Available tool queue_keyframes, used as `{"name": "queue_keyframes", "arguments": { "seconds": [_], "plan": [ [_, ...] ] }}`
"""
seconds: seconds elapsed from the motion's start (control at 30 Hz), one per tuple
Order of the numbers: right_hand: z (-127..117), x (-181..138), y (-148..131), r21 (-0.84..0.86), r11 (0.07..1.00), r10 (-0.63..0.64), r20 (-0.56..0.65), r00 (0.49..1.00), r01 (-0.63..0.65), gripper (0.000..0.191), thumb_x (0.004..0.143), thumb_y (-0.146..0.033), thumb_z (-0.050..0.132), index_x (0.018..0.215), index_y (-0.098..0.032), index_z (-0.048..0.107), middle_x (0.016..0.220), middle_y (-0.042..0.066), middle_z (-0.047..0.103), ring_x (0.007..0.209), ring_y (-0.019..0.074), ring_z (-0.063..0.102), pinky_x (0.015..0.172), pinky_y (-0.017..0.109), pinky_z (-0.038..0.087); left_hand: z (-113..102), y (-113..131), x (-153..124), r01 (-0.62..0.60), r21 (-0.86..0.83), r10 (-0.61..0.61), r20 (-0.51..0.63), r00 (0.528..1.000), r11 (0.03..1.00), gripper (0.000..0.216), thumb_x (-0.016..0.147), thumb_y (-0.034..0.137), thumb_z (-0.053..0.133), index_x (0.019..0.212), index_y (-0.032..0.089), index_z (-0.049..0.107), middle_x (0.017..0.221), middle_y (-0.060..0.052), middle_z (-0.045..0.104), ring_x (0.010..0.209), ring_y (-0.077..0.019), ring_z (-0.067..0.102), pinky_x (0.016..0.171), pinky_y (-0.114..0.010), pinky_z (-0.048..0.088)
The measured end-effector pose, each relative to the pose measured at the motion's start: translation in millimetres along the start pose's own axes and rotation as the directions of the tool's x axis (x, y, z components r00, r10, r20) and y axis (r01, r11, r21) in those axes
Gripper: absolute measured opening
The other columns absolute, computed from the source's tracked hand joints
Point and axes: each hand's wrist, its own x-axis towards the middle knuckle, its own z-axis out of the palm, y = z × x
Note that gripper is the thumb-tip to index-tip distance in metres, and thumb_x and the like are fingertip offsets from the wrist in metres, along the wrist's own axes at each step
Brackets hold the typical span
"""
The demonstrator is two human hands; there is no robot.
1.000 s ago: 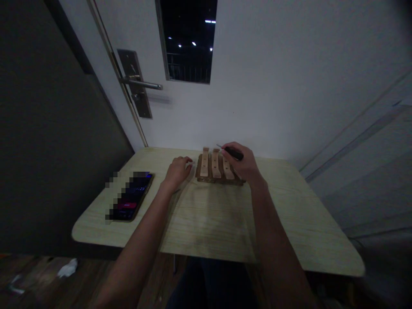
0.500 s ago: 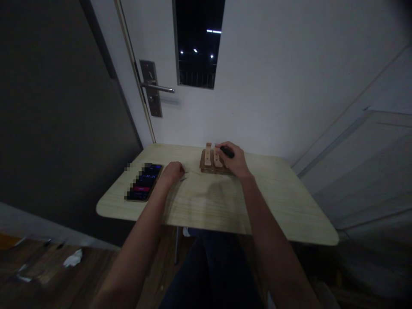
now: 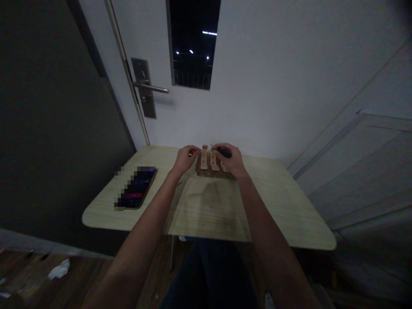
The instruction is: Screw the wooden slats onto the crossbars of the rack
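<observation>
A small wooden rack (image 3: 208, 165) with several pale upright slats lies at the far middle of the light wood table (image 3: 283, 214). My right hand (image 3: 230, 162) rests on the rack's right side, closed round a dark-handled tool (image 3: 223, 151) whose thin tip points left. My left hand (image 3: 185, 159) is raised just left of the rack, fingers pinched together on something too small to make out, close to the leftmost slat.
A phone (image 3: 137, 193) with a lit screen lies on the table's left part. Behind the table stands a white door (image 3: 257, 77) with a metal handle (image 3: 151, 88) and a dark window. Crumpled paper (image 3: 58, 270) lies on the wooden floor.
My left hand has lifted off the table and moved right and away, up to the rack's left edge. My right hand stays on the rack with the tool. The view has shifted slightly.
</observation>
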Motion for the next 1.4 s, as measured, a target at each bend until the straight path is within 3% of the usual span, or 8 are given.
{"name": "queue_keyframes", "arguments": {
  "seconds": [0.17, 0.3, 0.43, 0.53, 0.77, 1.0, 1.23, 1.4],
  "plan": [
    [-1.0, 15.8, 3.4, 0.116, 0.992, 0.045, -0.007, 0.999, -0.044, 0.025, 0.072, -0.034, 0.066, 0.094, -0.023, 0.059, 0.076, -0.002, 0.065, 0.072, 0.0136, 0.060, 0.073, 0.031, 0.049, 8.4, -5.4, 18.9, -0.042, -0.060, 0.041, -0.013, 0.999, 0.997, 0.020, 0.082, 0.020, 0.053, 0.091, 0.014, 0.069, 0.096, -0.008, 0.069, 0.084, -0.0151, 0.063, 0.077, -0.027, 0.051],
    [-0.1, 32.9, 10.1, 0.139, 0.990, -0.003, -0.030, 1.000, 0.007, 0.018, 0.070, -0.036, 0.067, 0.075, -0.020, 0.062, 0.076, 0.000, 0.064, 0.075, 0.0132, 0.059, 0.076, 0.029, 0.047, 10.7, -6.7, 26.2, -0.055, -0.142, 0.059, 0.019, 0.998, 0.988, 0.024, 0.080, 0.024, 0.058, 0.101, 0.015, 0.067, 0.088, -0.006, 0.070, 0.076, -0.0137, 0.063, 0.071, -0.025, 0.051],
    [1.7, 44.8, 9.8, 0.085, 0.989, 0.118, 0.006, 0.993, -0.119, 0.033, 0.075, -0.051, 0.060, 0.076, -0.018, 0.062, 0.061, -0.001, 0.059, 0.056, 0.0117, 0.054, 0.057, 0.026, 0.044, 15.8, -13.8, 23.9, -0.061, -0.174, 0.058, -0.019, 0.998, 0.983, 0.020, 0.079, 0.031, 0.061, 0.088, 0.015, 0.069, 0.089, -0.007, 0.071, 0.078, -0.0153, 0.064, 0.072, -0.026, 0.051],
    [4.2, 51.7, 3.5, 0.032, 0.993, 0.110, 0.022, 0.994, -0.110, 0.045, 0.081, -0.058, 0.047, 0.070, -0.017, 0.060, 0.054, -0.001, 0.053, 0.050, 0.0106, 0.050, 0.050, 0.025, 0.041, 19.9, -17.5, 24.1, -0.076, -0.156, 0.070, -0.042, 0.997, 0.985, 0.019, 0.082, 0.031, 0.059, 0.089, 0.017, 0.069, 0.090, -0.006, 0.071, 0.078, -0.0149, 0.065, 0.070, -0.025, 0.051],
    [10.2, 67.7, -9.2, 0.021, 1.000, 0.016, 0.006, 1.000, -0.017, 0.023, 0.077, -0.041, 0.059, 0.086, -0.020, 0.054, 0.076, 0.001, 0.061, 0.055, 0.0105, 0.054, 0.057, 0.027, 0.047, 19.2, -15.0, 25.9, -0.122, -0.107, 0.125, 0.019, 0.992, 0.987, 0.017, 0.082, 0.020, 0.056, 0.094, 0.019, 0.069, 0.094, -0.004, 0.072, 0.084, -0.0149, 0.066, 0.080, -0.027, 0.052],
    [21.4, 64.8, -2.9, 0.104, 0.992, 0.067, 0.039, 0.997, -0.071, 0.034, 0.080, -0.037, 0.057, 0.108, -0.025, 0.042, 0.074, -0.001, 0.061, 0.062, 0.0127, 0.061, 0.056, 0.025, 0.048, 24.3, -19.3, 16.9, -0.056, -0.135, 0.049, -0.055, 0.997, 0.989, 0.013, 0.078, 0.021, 0.061, 0.088, 0.017, 0.069, 0.090, -0.005, 0.072, 0.080, -0.0157, 0.066, 0.078, -0.029, 0.052],
    [24.9, 66.4, 9.2, 0.026, 1.000, 0.002, 0.083, 0.997, -0.004, 0.026, 0.084, -0.047, 0.050, 0.096, -0.024, 0.047, 0.077, 0.001, 0.060, 0.063, 0.0126, 0.059, 0.056, 0.025, 0.047, 31.9, -23.1, 11.8, -0.011, -0.132, 0.004, -0.055, 0.998, 0.991, 0.014, 0.080, 0.022, 0.059, 0.089, 0.017, 0.069, 0.090, -0.005, 0.072, 0.082, -0.0159, 0.065, 0.075, -0.028, 0.050],
    [21.9, 65.6, 7.5, -0.096, 0.995, -0.016, 0.077, 0.997, 0.023, 0.021, 0.086, -0.041, 0.050, 0.095, -0.022, 0.047, 0.079, 0.004, 0.059, 0.066, 0.0153, 0.058, 0.060, 0.029, 0.047, 32.7, -27.4, 11.4, -0.043, -0.163, 0.031, -0.074, 0.997, 0.986, 0.017, 0.079, 0.021, 0.061, 0.094, 0.017, 0.067, 0.091, -0.005, 0.071, 0.082, -0.0146, 0.064, 0.074, -0.026, 0.048]
  ]
}}
